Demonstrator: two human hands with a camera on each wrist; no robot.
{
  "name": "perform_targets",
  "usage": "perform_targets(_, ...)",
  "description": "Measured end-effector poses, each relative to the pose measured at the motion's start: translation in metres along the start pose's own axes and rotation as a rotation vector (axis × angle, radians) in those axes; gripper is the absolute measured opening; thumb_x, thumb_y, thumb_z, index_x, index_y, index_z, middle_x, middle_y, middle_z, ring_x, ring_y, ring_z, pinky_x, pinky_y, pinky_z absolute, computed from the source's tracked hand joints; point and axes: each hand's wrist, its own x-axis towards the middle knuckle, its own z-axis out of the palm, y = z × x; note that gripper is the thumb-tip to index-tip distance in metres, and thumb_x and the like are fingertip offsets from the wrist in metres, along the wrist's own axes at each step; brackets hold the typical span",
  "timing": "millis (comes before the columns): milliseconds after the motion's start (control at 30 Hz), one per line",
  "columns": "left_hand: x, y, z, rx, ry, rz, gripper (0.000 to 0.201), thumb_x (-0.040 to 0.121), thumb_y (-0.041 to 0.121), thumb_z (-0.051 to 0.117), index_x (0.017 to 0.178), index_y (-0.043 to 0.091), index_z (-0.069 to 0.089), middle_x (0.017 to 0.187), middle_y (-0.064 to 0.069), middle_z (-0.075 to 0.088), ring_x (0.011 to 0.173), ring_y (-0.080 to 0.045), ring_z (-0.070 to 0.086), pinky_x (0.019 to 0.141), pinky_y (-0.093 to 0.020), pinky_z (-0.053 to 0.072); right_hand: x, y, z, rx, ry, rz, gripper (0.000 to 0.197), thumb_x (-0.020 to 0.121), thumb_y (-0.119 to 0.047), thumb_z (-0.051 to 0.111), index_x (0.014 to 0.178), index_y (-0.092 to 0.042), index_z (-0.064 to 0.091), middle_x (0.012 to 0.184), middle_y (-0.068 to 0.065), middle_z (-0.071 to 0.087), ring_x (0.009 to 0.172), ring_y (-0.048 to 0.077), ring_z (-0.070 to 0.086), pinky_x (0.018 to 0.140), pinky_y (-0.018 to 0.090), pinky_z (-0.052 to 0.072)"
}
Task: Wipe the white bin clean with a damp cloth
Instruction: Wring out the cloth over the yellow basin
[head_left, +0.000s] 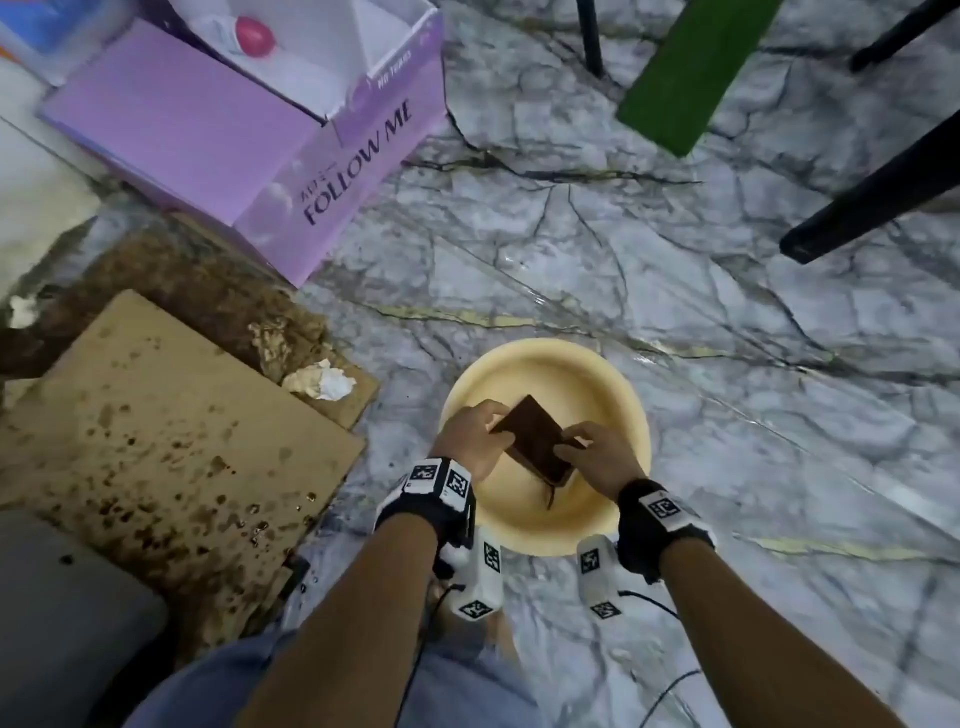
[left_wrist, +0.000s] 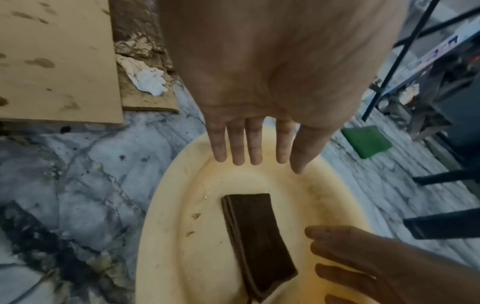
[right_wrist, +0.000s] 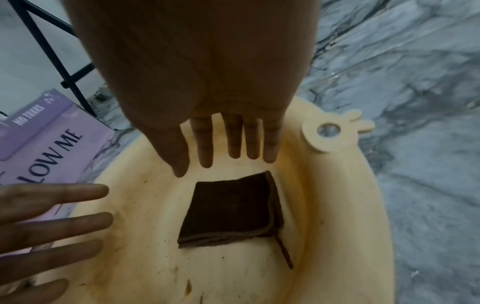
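A cream-white round bin (head_left: 545, 349) with yellowish stains stands on the marble floor in front of me. A dark brown folded cloth (head_left: 535, 441) lies inside it, seen flat on the bottom in the wrist views (left_wrist: 257, 236) (right_wrist: 228, 209). My left hand (head_left: 470, 436) is over the cloth's left edge and my right hand (head_left: 597, 452) over its right edge. In the wrist views the left hand's fingers (left_wrist: 254, 144) and the right hand's fingers (right_wrist: 233, 139) are straight and spread above the cloth, holding nothing. The bin's rim has a ring-shaped tab (right_wrist: 328, 131).
A purple "FOLLOW ME" box (head_left: 291, 156) stands at the far left. Stained cardboard (head_left: 156, 426) with a crumpled tissue (head_left: 322, 382) lies left of the bin. A green board (head_left: 691, 73) and black furniture legs (head_left: 872, 202) are at the far right.
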Motion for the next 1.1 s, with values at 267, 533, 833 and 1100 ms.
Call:
perform_targets(267,0.044,-0.013,0.028,0.227,-0.009,-0.004,0.040,0.094,0.027,0.057,0.134,0.026,0.055,0.143,-0.003,0.046,0.122,-0.021,0.053,0.096,-0.028,0.044,0.045,0.023,0.016,-0.030,0.009,0.067,0.027,0.089,-0.030,0.063,0.115,-0.021,0.062,0.124,0.004,0.060,0.095,0.016,0.054,0.076,0.024,0.039)
perform_targets(533,0.068,-0.030,0.046,0.346,-0.121,-0.044,0.051,0.095,0.033,0.058,0.144,0.023,0.048,0.156,-0.001,0.031,0.142,-0.022,0.028,0.115,-0.031,0.026,0.064,0.032,0.032,-0.071,0.022,0.077,0.026,0.083,-0.018,0.069,0.109,-0.017,0.066,0.119,0.007,0.059,0.097,0.022,0.058,0.077,0.024,0.045)
perform_targets(833,0.064,-0.034,0.046,0.214,-0.008,-0.010,0.035,0.090,0.016,0.068,0.125,0.012,0.065,0.133,-0.005,0.047,0.119,-0.021,0.053,0.097,-0.021,0.041,0.060,0.030,0.036,0.024,-0.007,0.086,0.014,0.079,-0.005,0.070,0.083,-0.018,0.068,0.078,-0.007,0.057,0.071,0.007,0.054,0.052,0.012,0.037)
perform_targets(1100,0.012,0.000,0.007,0.014,0.113,0.083,0.033,0.087,-0.006,0.055,0.105,0.013,0.076,0.105,0.003,0.061,0.096,-0.012,0.059,0.080,-0.016,0.046,0.017,-0.016,0.013,0.156,-0.100,-0.027,0.033,0.075,-0.002,0.067,0.098,-0.022,0.057,0.072,0.004,0.058,0.072,0.025,0.058,0.068,0.037,0.049)
